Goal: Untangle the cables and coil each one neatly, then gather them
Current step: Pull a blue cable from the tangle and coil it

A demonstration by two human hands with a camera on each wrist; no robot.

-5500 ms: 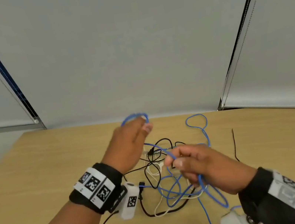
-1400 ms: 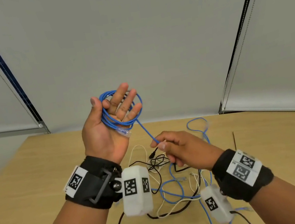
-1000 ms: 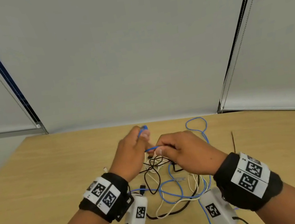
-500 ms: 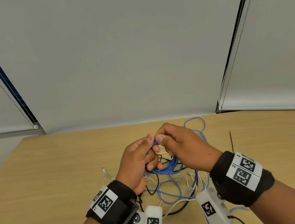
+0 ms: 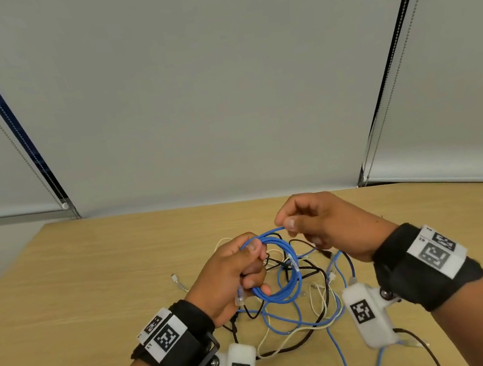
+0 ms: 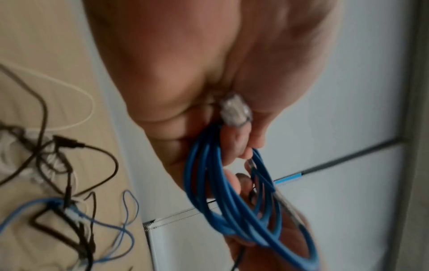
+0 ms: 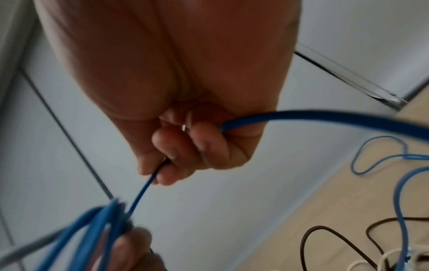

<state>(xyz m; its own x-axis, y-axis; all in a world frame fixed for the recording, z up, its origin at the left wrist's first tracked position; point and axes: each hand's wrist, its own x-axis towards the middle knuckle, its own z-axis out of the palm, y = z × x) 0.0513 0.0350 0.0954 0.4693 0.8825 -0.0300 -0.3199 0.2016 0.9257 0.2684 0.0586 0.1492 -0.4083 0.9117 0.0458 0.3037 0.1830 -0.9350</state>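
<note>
Both hands are on the blue cable: my left hand [image 5: 233, 275] has its fingers curled round the blue coil [image 5: 275, 268], thumb pressing the loops at the top, and my right hand [image 5: 314, 221] pinches the free strand [image 5: 269, 233] just beside that thumb. One clear plug [image 6: 234, 110] sits tucked against the left palm. The coil hangs above the tangle [image 5: 296, 311] of black, white and thinner blue cables lying on the wooden table [image 5: 85, 288]. To finish this loop well, I judge I should feed the strand round at the same size as the other turns, letting it slide through the right fingers [image 7: 178, 155] without twisting, and keep the left thumb clamped so nothing springs open. I would lift clear so the tail does not drag the pile
</note>
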